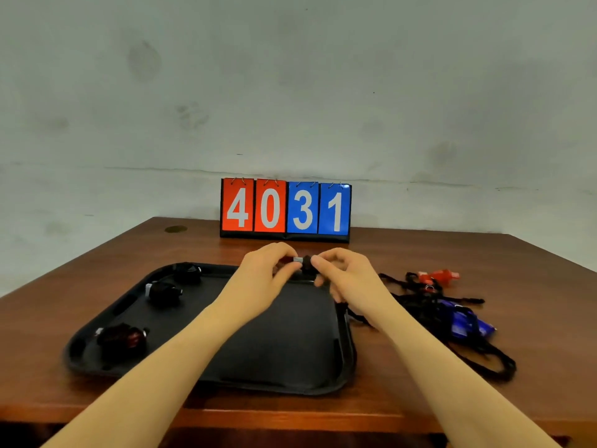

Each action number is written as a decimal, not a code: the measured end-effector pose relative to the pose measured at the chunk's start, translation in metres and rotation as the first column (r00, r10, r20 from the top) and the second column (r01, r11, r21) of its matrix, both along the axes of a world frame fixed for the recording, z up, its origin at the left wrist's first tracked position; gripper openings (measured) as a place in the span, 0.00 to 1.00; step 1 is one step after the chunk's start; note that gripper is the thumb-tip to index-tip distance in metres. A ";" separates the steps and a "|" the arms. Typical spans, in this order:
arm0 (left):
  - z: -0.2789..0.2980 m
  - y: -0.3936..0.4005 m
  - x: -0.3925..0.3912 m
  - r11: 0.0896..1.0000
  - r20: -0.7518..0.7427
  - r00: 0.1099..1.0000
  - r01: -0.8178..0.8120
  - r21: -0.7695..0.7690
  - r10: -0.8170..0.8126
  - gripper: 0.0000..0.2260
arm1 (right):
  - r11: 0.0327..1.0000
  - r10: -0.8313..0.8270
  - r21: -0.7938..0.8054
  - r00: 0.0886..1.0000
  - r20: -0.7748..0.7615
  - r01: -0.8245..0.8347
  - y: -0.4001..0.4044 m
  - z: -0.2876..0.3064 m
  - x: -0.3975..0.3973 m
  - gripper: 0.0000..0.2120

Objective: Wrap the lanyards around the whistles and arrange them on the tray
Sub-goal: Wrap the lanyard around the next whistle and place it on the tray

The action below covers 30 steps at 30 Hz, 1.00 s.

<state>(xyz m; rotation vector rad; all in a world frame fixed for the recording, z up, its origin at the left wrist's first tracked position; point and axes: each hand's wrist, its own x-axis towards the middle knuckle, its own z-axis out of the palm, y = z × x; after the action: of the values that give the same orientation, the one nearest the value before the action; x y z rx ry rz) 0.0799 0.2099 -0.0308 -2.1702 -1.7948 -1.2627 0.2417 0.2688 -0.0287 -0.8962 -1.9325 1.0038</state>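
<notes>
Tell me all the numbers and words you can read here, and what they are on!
"4" and "0": white digits on the two red cards of the flip scoreboard at the back of the brown wooden table.
"3" and "1": white digits on its two blue cards.
No other text can be read; the whistles show none.

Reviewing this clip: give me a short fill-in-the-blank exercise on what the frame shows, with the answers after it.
1. The number of wrapped whistles already lying on the black tray is ____.
2. The scoreboard at the table's far edge reads ____.
3. The left hand and right hand together hold one ____.
4. The unwrapped red whistle and blue whistle lie on the table to the ____ of the tray.

Missing words: three; 4031; whistle; right
</notes>
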 end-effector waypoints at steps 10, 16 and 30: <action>0.009 0.014 -0.044 0.995 0.358 0.931 -0.089 0.035 0.071 0.04 | 0.985 -0.165 -0.091 0.961 -0.224 0.148 0.028 0.003 -0.033 0.07; 0.008 0.031 -0.048 0.996 0.446 0.892 -0.087 0.026 0.067 0.03 | 0.979 -0.204 -0.103 0.882 -0.425 0.177 0.046 0.012 -0.048 0.08; -0.007 0.028 -0.057 0.993 0.702 0.712 0.082 -0.088 0.003 0.05 | 0.970 -0.175 -0.234 0.853 -0.491 0.065 0.058 0.000 -0.043 0.08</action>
<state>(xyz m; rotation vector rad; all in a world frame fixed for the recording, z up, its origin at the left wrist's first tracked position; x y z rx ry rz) 0.0226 0.2379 -0.0374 -1.9028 -2.0799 -2.2907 0.1984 0.3265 -0.0292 -0.7568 -1.3257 1.2401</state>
